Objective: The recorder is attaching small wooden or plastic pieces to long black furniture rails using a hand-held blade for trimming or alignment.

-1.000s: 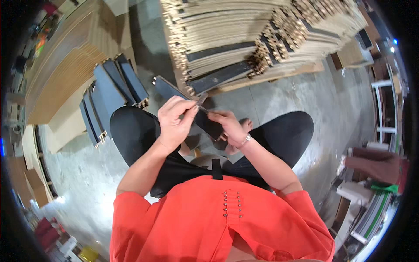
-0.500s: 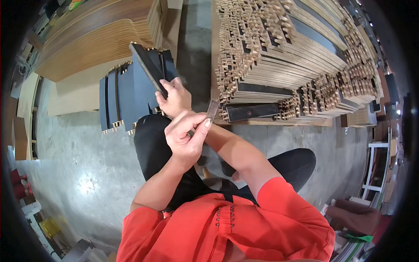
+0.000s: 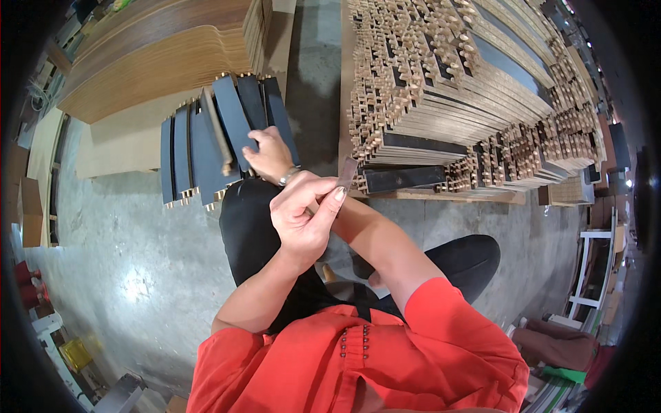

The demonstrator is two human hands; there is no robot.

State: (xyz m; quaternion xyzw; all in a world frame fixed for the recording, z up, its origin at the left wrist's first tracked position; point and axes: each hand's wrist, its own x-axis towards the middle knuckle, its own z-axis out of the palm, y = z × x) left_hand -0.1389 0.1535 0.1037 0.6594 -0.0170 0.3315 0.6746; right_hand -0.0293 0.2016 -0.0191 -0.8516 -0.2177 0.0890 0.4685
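Note:
My left hand [image 3: 306, 213] is closed, pinching a short, flat, brownish strip [image 3: 348, 173] between thumb and forefinger. What the strip is made of I cannot tell. Passing beneath it, my right arm crosses to the left, where my right hand [image 3: 270, 155] is open with its fingers apart over dark boards [image 3: 234, 110]. These narrow boards lie side by side, with dowels at their ends. To the left of the right hand, one board tilted on its edge [image 3: 219, 134] shows a brown side, slightly blurred, and no finger touches it.
On the right a tall stack of dowelled boards [image 3: 441, 113] rises, with one dark board [image 3: 405, 179] at its near edge. Curved wooden panels [image 3: 158, 62] are piled at the far left. Grey concrete floor [image 3: 151, 241] surrounds my bent legs.
My right hand has let go of the dark board it held up, and that board is now down among the others at the left. My left hand still holds the strip.

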